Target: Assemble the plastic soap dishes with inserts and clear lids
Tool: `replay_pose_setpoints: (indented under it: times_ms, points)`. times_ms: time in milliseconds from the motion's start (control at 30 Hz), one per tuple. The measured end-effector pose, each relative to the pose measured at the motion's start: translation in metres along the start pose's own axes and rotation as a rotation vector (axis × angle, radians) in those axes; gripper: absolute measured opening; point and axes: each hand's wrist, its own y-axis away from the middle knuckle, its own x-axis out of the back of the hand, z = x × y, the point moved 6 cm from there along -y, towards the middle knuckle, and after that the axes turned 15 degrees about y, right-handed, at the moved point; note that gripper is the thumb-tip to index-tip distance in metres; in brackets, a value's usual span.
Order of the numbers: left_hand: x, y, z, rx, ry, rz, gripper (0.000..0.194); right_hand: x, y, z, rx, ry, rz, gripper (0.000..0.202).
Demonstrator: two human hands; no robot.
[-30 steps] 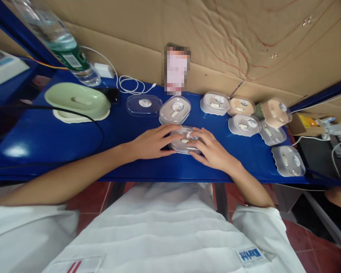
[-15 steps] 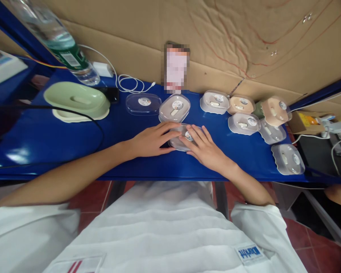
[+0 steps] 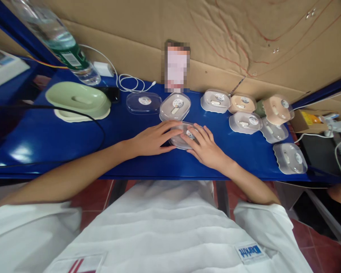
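Both hands rest on a small clear plastic case (image 3: 179,141) lying on the blue table (image 3: 74,132). My left hand (image 3: 152,139) presses its left side, fingers stretched over the lid. My right hand (image 3: 205,146) covers the right half, so most of the case is hidden. Just behind it stand a second case with a beige insert (image 3: 174,106) and an empty clear case (image 3: 143,102).
Several more clear and beige cases (image 3: 246,122) cluster at the right, one (image 3: 290,158) near the front edge. A pale green dish (image 3: 78,101), a water bottle (image 3: 59,41), a white cable (image 3: 127,84) and a black cord (image 3: 99,131) lie at the left. A cardboard wall stands behind.
My right hand slid left and further over the case, hiding more of it. My left hand stayed on its left side.
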Motion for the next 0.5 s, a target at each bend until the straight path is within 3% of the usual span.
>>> replay_pose_setpoints:
  times_ms: [500]
  points:
    - [0.001,-0.001,-0.003,0.028,-0.001,-0.032,0.059,-0.01,0.003,-0.017,-0.083,0.188,0.054,0.078]
